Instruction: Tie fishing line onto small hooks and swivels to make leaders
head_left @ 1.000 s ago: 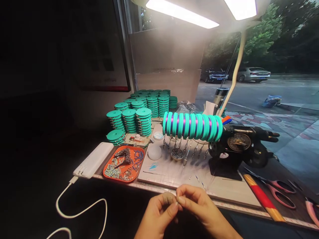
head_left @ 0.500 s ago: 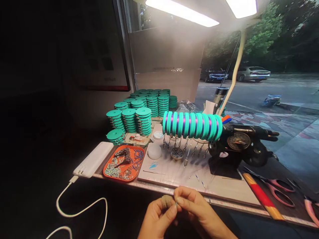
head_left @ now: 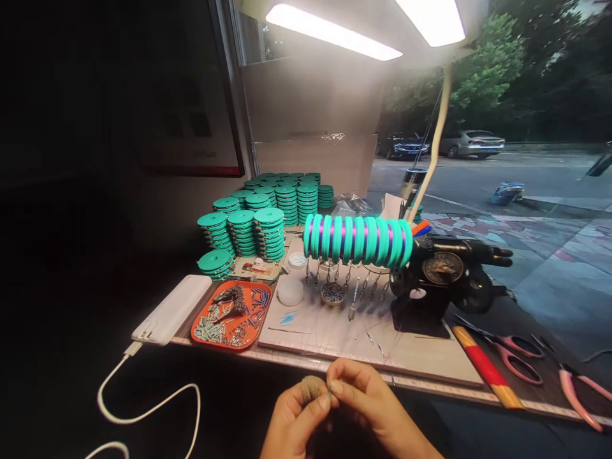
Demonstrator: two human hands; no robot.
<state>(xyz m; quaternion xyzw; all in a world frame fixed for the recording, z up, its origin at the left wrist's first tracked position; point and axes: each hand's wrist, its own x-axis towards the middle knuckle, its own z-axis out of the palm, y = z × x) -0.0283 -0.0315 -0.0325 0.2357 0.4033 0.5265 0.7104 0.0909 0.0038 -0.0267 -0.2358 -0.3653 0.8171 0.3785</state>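
Observation:
At the table's front edge my left hand (head_left: pixel 299 417) and my right hand (head_left: pixel 361 398) meet fingertip to fingertip, both closed in a pinch. What they pinch is tiny, thin and mostly hidden; I cannot name it. Brownish tape (head_left: pixel 312 387) wraps a finger of my left hand. Beyond them, a row of green spools (head_left: pixel 358 241) wound with purple line is mounted on a black winding machine (head_left: pixel 442 271), with small metal weights dangling below. Two slim pieces (head_left: pixel 380 350) lie on the pale board (head_left: pixel 329 341) just past my hands.
Left of the board are an orange tray (head_left: pixel 198 331) of small parts and a white power bank (head_left: pixel 174 306) with a cable. Stacks of green spools (head_left: pixel 268 233) stand behind. A small bowl (head_left: pixel 333 294) holds metal beads. Scissors (head_left: pixel 519 366), a red-banded stick (head_left: pixel 482 363) and pliers (head_left: pixel 571 398) lie right.
My view has turned slightly right, so the scene sits further left and more of the pliers shows. Both hands keep their pinch together.

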